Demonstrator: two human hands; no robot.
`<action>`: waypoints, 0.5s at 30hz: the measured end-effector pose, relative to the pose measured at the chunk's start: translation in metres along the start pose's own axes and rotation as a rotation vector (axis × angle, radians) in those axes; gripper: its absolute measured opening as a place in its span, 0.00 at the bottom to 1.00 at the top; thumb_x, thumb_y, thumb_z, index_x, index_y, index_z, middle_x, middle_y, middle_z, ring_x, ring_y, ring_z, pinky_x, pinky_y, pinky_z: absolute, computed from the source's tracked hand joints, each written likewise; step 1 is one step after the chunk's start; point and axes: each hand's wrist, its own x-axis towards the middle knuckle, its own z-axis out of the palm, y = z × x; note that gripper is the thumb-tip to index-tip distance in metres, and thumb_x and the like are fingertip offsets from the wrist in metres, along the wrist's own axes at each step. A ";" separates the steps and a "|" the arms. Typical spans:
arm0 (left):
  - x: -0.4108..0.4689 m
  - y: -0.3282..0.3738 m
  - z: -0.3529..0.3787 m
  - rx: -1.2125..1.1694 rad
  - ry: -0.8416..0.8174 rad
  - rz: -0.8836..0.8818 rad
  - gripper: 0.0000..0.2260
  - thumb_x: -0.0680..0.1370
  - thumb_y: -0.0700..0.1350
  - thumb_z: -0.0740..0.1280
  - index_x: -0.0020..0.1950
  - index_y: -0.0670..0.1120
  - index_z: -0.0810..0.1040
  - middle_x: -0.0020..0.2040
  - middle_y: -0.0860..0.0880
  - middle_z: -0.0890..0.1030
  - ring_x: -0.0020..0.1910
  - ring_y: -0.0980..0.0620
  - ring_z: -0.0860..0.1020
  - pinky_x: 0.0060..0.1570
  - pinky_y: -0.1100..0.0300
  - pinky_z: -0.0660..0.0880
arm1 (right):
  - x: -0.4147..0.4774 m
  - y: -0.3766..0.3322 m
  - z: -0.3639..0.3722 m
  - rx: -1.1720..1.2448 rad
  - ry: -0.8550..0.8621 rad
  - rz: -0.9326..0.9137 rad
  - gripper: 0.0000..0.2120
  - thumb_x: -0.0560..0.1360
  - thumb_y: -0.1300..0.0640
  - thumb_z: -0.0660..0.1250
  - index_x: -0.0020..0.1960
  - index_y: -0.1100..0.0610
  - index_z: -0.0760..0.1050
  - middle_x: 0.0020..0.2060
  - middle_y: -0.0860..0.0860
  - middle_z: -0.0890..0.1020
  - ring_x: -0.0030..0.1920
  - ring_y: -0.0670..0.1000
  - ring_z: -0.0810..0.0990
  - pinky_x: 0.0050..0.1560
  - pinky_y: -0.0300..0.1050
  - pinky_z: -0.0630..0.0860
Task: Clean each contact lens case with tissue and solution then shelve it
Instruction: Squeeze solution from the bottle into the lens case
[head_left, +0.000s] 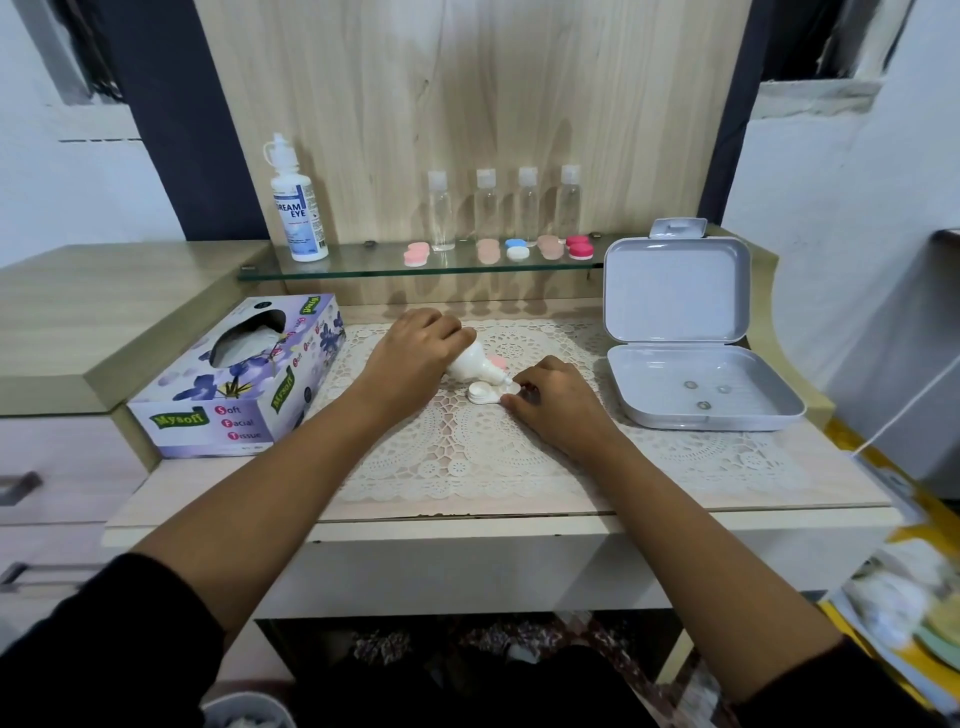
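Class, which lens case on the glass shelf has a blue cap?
The blue-and-white lens case, third from the left on the glass shelf; the other four are pink, beige or red, none blue.

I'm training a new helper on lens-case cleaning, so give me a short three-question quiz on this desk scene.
1. True or false: the left hand tilts the small white squeeze bottle with its nozzle toward the white lens case on the lace mat.
2. Which hand touches that case's edge: A, the left, or B, the right hand?
3. Fill in: ___ clear plastic bottles stand on the glass shelf.
Key: 1 true; 2 B; 3 four.
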 end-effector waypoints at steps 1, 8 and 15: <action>0.000 0.000 0.000 -0.002 0.001 -0.001 0.20 0.63 0.32 0.76 0.54 0.40 0.79 0.47 0.42 0.82 0.45 0.41 0.78 0.48 0.48 0.75 | 0.000 0.000 0.000 -0.001 0.001 -0.001 0.11 0.73 0.52 0.67 0.51 0.59 0.80 0.47 0.56 0.76 0.50 0.58 0.73 0.51 0.51 0.72; 0.000 0.002 0.000 -0.013 0.003 -0.005 0.21 0.63 0.33 0.76 0.54 0.40 0.79 0.46 0.43 0.82 0.44 0.41 0.78 0.46 0.48 0.75 | 0.000 0.000 0.000 -0.012 0.002 0.000 0.12 0.73 0.52 0.67 0.52 0.59 0.79 0.47 0.57 0.76 0.50 0.58 0.73 0.51 0.52 0.72; -0.001 0.003 -0.003 -0.033 0.004 -0.026 0.22 0.60 0.34 0.78 0.53 0.39 0.80 0.45 0.41 0.82 0.42 0.40 0.79 0.43 0.49 0.76 | 0.000 -0.001 0.000 -0.010 0.019 -0.015 0.11 0.73 0.54 0.67 0.51 0.61 0.80 0.46 0.59 0.77 0.48 0.60 0.74 0.49 0.50 0.72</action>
